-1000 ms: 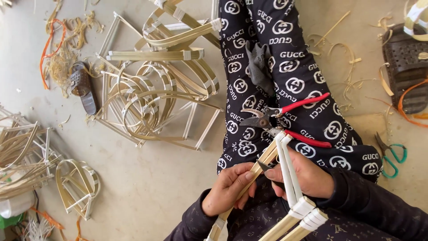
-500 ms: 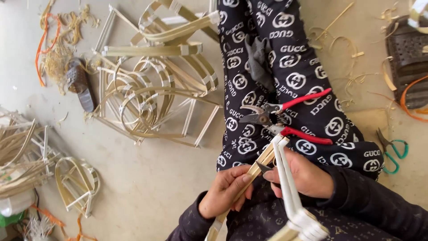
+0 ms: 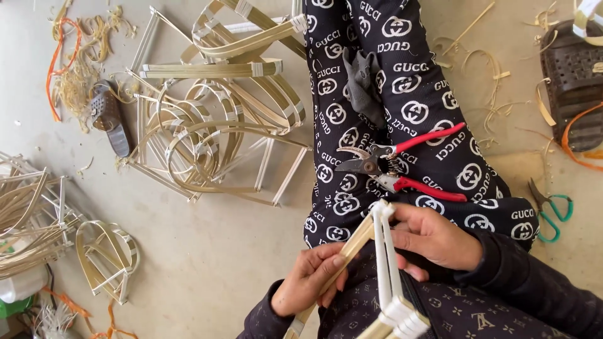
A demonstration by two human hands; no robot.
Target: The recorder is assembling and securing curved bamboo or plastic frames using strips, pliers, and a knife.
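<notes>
Bamboo frame, lower centre of the frame: pale strips bound with white tape, its lower end cut off by the bottom edge. Left hand is closed around a tan strip; right hand is closed on the white uprights, fingertips hidden behind them. Red-handled pruners are laid on the patterned trouser leg just above. Bare floor is left open at lower left, beneath the pile of bent frames.

I'm seeing the pruners lying on the leg at centre frame, the frame pile to their left, scissors at right edge, a sandal upper right, and both hands below the pruners.
</notes>
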